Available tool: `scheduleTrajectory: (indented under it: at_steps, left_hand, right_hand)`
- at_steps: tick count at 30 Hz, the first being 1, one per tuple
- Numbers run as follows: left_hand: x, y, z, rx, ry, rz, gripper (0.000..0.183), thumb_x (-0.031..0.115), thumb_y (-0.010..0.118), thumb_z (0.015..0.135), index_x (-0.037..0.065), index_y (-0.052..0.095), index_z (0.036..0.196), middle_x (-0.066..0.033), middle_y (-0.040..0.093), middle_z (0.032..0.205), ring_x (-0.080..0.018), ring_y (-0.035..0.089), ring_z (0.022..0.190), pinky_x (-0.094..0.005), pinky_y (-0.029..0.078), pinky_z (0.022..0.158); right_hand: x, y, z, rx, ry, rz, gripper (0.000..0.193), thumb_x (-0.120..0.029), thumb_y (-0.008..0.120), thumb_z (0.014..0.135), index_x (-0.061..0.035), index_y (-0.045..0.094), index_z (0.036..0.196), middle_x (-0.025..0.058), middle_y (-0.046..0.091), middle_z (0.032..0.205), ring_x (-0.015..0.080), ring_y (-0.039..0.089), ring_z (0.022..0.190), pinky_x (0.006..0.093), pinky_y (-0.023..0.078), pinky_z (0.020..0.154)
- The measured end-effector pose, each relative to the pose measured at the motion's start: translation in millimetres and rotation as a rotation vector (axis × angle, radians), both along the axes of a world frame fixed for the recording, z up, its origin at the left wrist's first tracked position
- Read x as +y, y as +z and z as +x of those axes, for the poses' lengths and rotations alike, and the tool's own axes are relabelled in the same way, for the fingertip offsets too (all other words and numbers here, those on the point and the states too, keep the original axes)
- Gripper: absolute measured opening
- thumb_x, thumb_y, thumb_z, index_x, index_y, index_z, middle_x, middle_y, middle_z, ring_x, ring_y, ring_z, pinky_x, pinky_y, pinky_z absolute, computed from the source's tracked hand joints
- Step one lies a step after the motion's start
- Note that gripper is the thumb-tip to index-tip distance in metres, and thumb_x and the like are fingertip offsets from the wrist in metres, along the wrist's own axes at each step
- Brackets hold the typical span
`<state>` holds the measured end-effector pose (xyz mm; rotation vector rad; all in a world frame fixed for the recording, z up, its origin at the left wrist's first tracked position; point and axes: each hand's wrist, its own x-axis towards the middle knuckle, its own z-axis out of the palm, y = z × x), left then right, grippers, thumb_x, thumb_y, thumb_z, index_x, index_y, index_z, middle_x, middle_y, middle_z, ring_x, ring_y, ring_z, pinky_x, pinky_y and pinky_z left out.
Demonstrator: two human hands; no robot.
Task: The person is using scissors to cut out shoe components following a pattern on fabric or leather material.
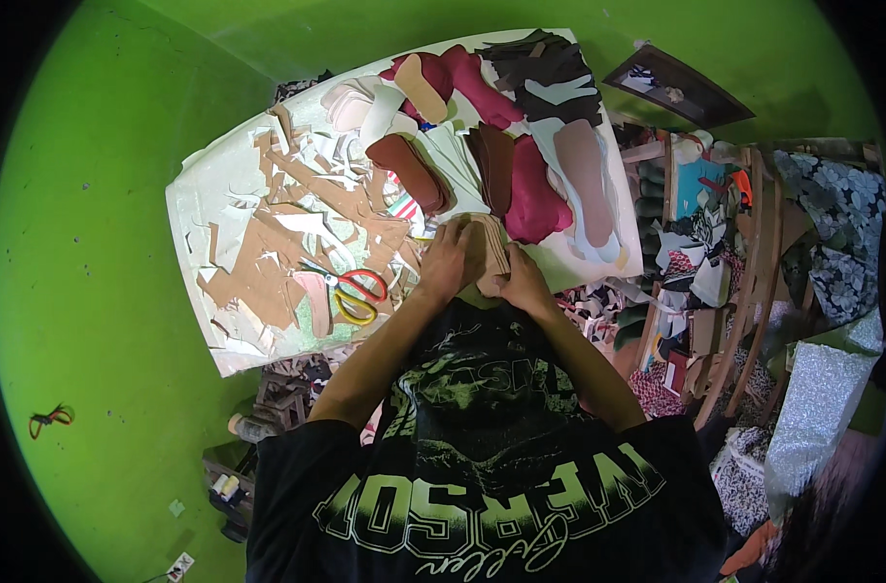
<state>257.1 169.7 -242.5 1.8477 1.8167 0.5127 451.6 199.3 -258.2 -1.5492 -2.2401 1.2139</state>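
Note:
A stack of tan insole-shaped pieces (486,255) stands at the table's near edge, right in front of my body. My left hand (445,260) is closed on its left side, with fingertips near the top. On the lower right side, my right hand (524,284) grips the same stack. Just beyond it lie a brown insole stack (411,175), a dark brown stack (491,167) and a pale stack (450,165). A maroon padded piece (538,194) sits to the right of these. Scissors (350,294) with one red and one yellow handle lie to the left, beside a pink insole piece (313,303).
Tan and white offcuts (268,243) litter the left half of the white table (613,219). Black pieces (550,73) are heaped at the far right corner. A green wall (83,243) borders the left. Wooden racks (754,291) with fabric scraps stand on the right.

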Motion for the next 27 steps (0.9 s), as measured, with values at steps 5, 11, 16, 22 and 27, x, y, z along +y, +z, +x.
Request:
scheduleTrajectory:
  at_steps: [5, 11, 16, 22, 27]
  left_hand:
    - [10, 8, 11, 0.186, 0.016, -0.073, 0.074, 0.021, 0.075, 0.075, 0.004, 0.043, 0.140, -0.0140, 0.045, 0.133, -0.0315, 0.045, 0.124, -0.0433, 0.044, 0.101]
    - [9, -3, 19, 0.318, -0.006, -0.110, 0.072, 0.027, 0.072, 0.078, 0.005, 0.044, 0.140, -0.0121, 0.045, 0.136, -0.0304, 0.045, 0.127, -0.0442, 0.042, 0.102]
    - [-21, 17, -14, 0.056, -0.083, 0.003, 0.072, 0.029, 0.074, 0.081, 0.004, 0.043, 0.141, -0.0168, 0.044, 0.143, -0.0341, 0.046, 0.129, -0.0471, 0.040, 0.105]
    - [-112, 37, -114, -0.306, 0.280, 0.199, 0.043, 0.013, 0.070, 0.084, 0.006, 0.059, 0.125, -0.0202, 0.053, 0.133, -0.0388, 0.051, 0.122, -0.0458, 0.041, 0.105]
    - [-214, 9, -229, -0.042, 0.585, 0.215, 0.039, 0.008, 0.065, 0.085, 0.007, 0.061, 0.123, -0.0223, 0.048, 0.137, -0.0395, 0.046, 0.127, -0.0483, 0.040, 0.105]
  right_hand:
    - [3, -32, -1, 0.008, -0.080, -0.087, 0.050, -0.010, 0.082, 0.069, -0.0012, 0.050, 0.107, 0.0192, 0.063, 0.098, 0.0364, 0.062, 0.096, 0.0415, 0.048, 0.085]
    - [16, -21, -4, -0.107, -0.092, -0.211, 0.057, -0.010, 0.086, 0.065, -0.0025, 0.049, 0.107, 0.0180, 0.064, 0.091, 0.0318, 0.063, 0.091, 0.0415, 0.049, 0.084]
    - [6, 17, -20, -0.256, -0.086, -0.032, 0.064, -0.010, 0.082, 0.069, -0.0030, 0.044, 0.121, 0.0305, 0.056, 0.117, 0.0463, 0.056, 0.111, 0.0511, 0.047, 0.091]
    - [-54, 63, -102, -0.138, -0.039, 0.383, 0.055, -0.010, 0.076, 0.074, -0.0004, 0.048, 0.120, 0.0288, 0.053, 0.109, 0.0472, 0.051, 0.108, 0.0527, 0.045, 0.091]
    - [-118, 34, -214, 0.205, 0.152, -0.076, 0.034, -0.012, 0.074, 0.078, -0.0014, 0.054, 0.103, 0.0195, 0.060, 0.099, 0.0372, 0.060, 0.093, 0.0458, 0.049, 0.081]
